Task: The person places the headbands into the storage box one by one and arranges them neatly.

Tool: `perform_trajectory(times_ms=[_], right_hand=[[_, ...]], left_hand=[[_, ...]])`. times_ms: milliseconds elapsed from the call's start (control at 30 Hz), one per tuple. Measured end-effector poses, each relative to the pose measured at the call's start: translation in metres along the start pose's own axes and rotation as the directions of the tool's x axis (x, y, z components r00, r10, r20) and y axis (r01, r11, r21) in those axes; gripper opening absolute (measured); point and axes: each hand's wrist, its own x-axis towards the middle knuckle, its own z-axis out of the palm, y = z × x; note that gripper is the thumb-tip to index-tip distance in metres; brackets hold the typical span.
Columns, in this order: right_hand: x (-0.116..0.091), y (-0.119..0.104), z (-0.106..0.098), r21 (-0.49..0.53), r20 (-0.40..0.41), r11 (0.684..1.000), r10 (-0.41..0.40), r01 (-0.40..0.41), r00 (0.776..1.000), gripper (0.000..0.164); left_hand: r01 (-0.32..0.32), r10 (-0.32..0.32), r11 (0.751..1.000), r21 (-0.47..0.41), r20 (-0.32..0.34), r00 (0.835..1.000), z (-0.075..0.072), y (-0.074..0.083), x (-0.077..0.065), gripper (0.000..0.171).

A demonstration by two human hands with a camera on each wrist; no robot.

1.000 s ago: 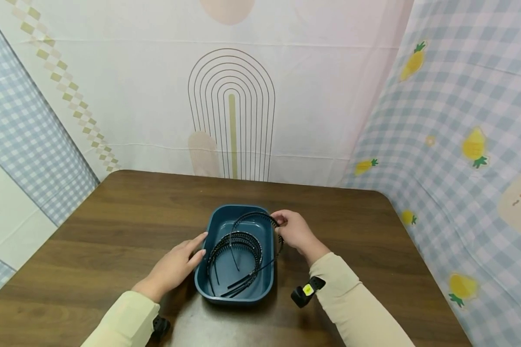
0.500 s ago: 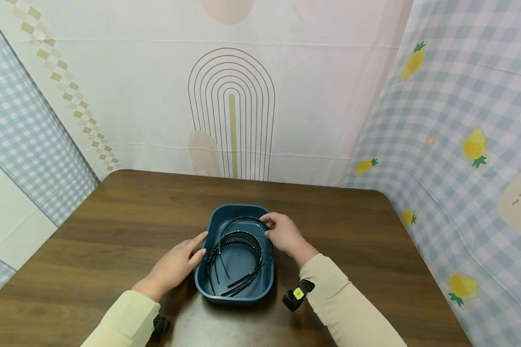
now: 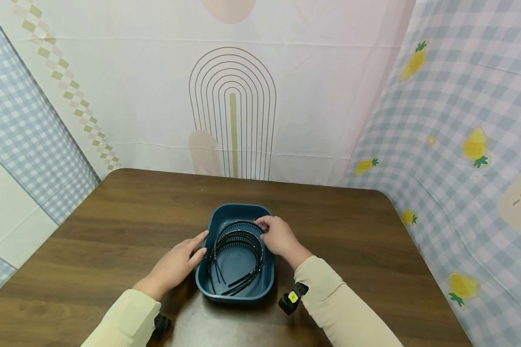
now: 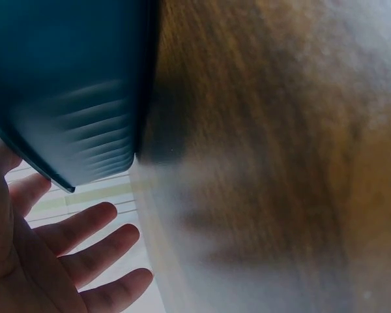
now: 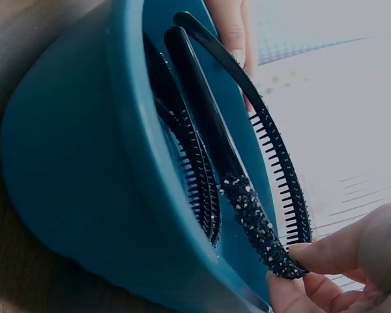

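Observation:
A blue plastic bin (image 3: 234, 300) sits mid-table with several black toothed headbands (image 5: 199, 176) nested inside. My right hand (image 3: 282, 238) pinches another black headband (image 5: 253, 225) between thumb and fingers, over the bin's far right part. Sparkly stones cover its curve, comb teeth line its inside, and its two ends point down into the bin in the head view. My left hand (image 3: 175, 265) touches the bin's left rim with fairly straight, spread fingers. In the left wrist view several fingertips (image 4: 127, 238) stand free of the bin wall (image 4: 58, 78).
The brown wooden table (image 3: 126, 217) extends all around the bin. Behind it hangs a pale printed cloth (image 3: 156, 96), and a blue checked cloth (image 3: 451, 111) with fruit prints drapes on the right.
My right hand has moved left and slightly nearer, from beyond the right rim to over the bin. The held headband has come into line over the others. My left hand has stayed put.

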Motion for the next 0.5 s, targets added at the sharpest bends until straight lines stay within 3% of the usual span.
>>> perform_trajectory(times_ms=[500], right_hand=[[-0.001, -0.003, 0.014, -0.048, 0.066, 0.998, -0.03, 0.033, 0.997, 0.032]], left_hand=[[-0.018, 0.018, 1.0, 0.002, -0.003, 1.0, 0.0, 0.0, -0.001, 0.052]])
